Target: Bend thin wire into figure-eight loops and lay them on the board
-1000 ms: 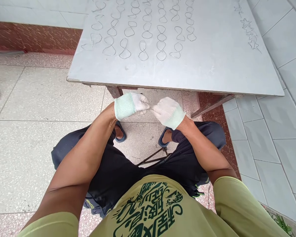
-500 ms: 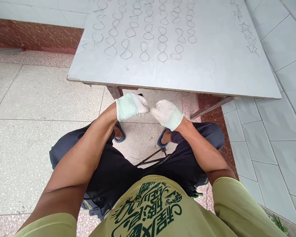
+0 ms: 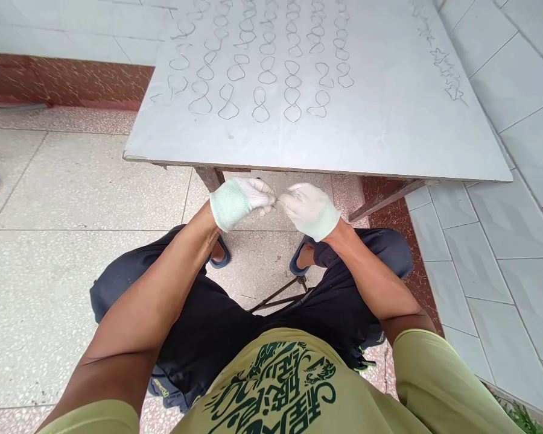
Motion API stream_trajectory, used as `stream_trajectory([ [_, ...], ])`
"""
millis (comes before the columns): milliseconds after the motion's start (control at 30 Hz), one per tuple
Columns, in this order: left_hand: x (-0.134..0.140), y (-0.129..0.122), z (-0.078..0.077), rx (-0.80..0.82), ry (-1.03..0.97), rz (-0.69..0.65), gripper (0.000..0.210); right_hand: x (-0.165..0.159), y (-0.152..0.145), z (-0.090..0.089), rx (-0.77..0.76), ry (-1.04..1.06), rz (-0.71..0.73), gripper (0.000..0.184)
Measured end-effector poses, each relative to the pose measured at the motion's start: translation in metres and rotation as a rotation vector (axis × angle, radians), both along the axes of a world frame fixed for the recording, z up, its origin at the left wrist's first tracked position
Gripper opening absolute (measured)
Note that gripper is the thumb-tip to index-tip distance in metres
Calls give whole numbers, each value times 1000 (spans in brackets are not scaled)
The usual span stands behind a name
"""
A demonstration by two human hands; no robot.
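Observation:
My left hand, in a white glove with a pale green cuff, pinches a small loop of thin wire. Facing it, my right hand, gloved alike, has its fingertips closed at the same wire. Both hands meet just below the table's front edge, above the floor. Most of the wire is hidden by my fingers. On the white table lie several rows of thin wires bent into figure-eight shapes, one being the wire figure eight near the front.
A tangle of bent wire lies along the table's right side. White wall tiles rise on the right. Under the table stand its wooden legs. A dark metal frame shows between my knees.
The view has tilted slightly, so the table sits lower in it. My hands stay together, and a small wire loop now shows between the fingertips.

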State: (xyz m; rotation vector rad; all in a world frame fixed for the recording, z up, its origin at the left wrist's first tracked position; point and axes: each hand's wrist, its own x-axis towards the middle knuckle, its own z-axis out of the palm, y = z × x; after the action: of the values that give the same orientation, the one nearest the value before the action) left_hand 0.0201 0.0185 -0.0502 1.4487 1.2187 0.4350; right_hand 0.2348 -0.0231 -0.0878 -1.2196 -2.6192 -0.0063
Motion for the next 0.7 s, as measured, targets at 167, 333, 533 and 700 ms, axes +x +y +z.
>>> stream_trajectory([
  [167,-1,-4,-2,89,-37,103,13,-4,1,14,-20,-186,-56,37],
  [333,0,-3,-7,61,-46,178,12,-7,-2,25,-44,-205,-61,41],
  [533,8,-3,-4,-172,-152,220,18,-1,4,24,-3,-211,36,37],
  [700,8,-5,2,-160,-166,199,22,8,11,20,-26,-167,-5,39],
])
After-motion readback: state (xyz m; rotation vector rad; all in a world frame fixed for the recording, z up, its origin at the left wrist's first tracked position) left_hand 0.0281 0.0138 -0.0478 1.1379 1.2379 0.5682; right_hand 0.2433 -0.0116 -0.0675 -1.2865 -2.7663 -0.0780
